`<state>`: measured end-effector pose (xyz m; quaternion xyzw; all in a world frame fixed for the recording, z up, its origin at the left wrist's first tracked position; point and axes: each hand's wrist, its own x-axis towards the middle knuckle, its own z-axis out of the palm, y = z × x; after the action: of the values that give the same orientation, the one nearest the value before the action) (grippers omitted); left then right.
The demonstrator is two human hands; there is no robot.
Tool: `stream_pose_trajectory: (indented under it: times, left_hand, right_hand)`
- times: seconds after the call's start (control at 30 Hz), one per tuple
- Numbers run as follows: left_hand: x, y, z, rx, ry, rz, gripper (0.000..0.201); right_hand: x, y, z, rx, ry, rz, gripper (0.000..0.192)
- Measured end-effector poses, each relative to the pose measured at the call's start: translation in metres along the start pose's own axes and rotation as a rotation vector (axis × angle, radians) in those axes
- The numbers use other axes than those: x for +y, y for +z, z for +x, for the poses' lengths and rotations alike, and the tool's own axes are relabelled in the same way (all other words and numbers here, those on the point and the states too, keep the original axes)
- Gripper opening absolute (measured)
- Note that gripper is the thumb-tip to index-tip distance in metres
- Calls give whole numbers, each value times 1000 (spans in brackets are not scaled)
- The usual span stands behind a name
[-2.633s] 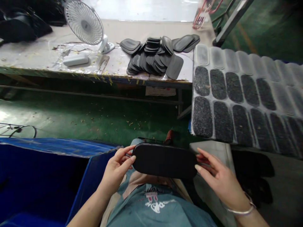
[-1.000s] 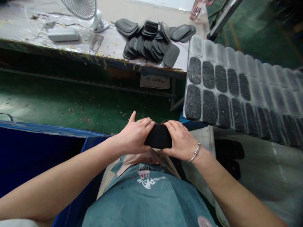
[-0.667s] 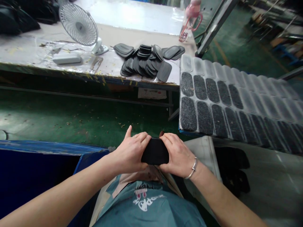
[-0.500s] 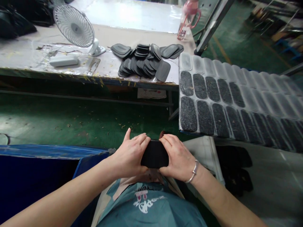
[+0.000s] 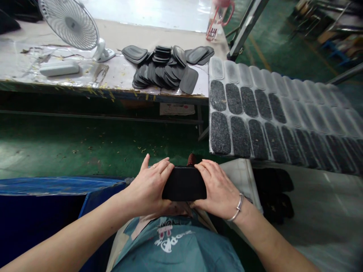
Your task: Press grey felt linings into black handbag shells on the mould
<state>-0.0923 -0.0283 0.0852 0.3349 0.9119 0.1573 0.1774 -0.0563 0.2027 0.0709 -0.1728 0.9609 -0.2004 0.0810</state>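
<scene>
A flat black pad with rounded corners (image 5: 185, 184) is held level in front of my apron (image 5: 181, 241). My left hand (image 5: 151, 184) grips its left end, fingers along the far edge and thumb along the near edge. On the opposite end my right hand (image 5: 217, 187), with a silver bracelet at the wrist, pinches it the same way. Beyond, on the workbench (image 5: 119, 32), lies a heap of similar dark rounded pads (image 5: 161, 73). To the right, a board (image 5: 217, 151) carries rows of dark and whitish rounded oblong patches.
A white fan (image 5: 70, 24) and a white oblong case (image 5: 59, 68) are on the bench, with a pink-lidded bottle (image 5: 214, 22) at its far right. A blue-walled bin (image 5: 65, 185) stands at lower left. Black pieces (image 5: 273, 192) lie on a pale surface under the board.
Both hands keep hold of the pad; they are slightly farther apart, and more of its black face shows. The bench and board have shifted left and slightly up in view.
</scene>
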Motion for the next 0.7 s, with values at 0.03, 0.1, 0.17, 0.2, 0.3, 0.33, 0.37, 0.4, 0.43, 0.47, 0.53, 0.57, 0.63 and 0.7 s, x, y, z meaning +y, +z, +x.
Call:
stream_pose_trajectory:
  times: [0.03, 0.1, 0.17, 0.2, 0.3, 0.33, 0.37, 0.4, 0.43, 0.47, 0.53, 0.57, 0.63, 0.7]
  left_hand:
    - [0, -1, 0, -3, 0, 5, 70]
    - [2, -3, 1, -21, -2, 18, 71]
    - [4, -6, 3, -49, -6, 29, 70]
    - [4, -8, 3, -60, -8, 34, 70]
    - [3, -7, 3, -53, -4, 51, 70]
    - [2, -6, 2, -39, 2, 58, 71]
    - [1, -4, 2, -26, 9, 66, 72]
    - [0, -1, 1, -13, 15, 74, 73]
    - [-2, 1, 0, -3, 20, 82, 74]
    - [-3, 2, 0, 4, 22, 89, 74]
    - [-4, 4, 0, 8, 28, 105, 74]
    - [-4, 4, 0, 9, 30, 113, 74]
    - [-4, 4, 0, 5, 32, 130, 75]
    - [-4, 3, 1, -3, 28, 145, 76]
  right_hand:
    - [1, 0, 0, 9, -5, 6, 84]
    - [2, 1, 2, 14, -22, 19, 81]
    - [3, 1, 4, 3, -40, 35, 83]
    - [5, 2, 4, -4, -48, 45, 86]
    - [13, 3, 0, -15, -54, 67, 102]
    - [16, 4, -3, -9, -47, 68, 105]
    - [20, 4, -7, 0, -35, 66, 107]
    - [24, 4, -11, 12, -22, 64, 106]
    - [27, 4, -14, 25, -10, 64, 103]
    - [29, 4, -17, 35, -2, 65, 99]
    - [33, 2, -21, 44, 5, 72, 93]
    - [33, 2, -21, 44, 6, 78, 90]
    - [34, 1, -20, 44, 15, 99, 87]
    - [34, 2, -18, 45, 31, 131, 86]
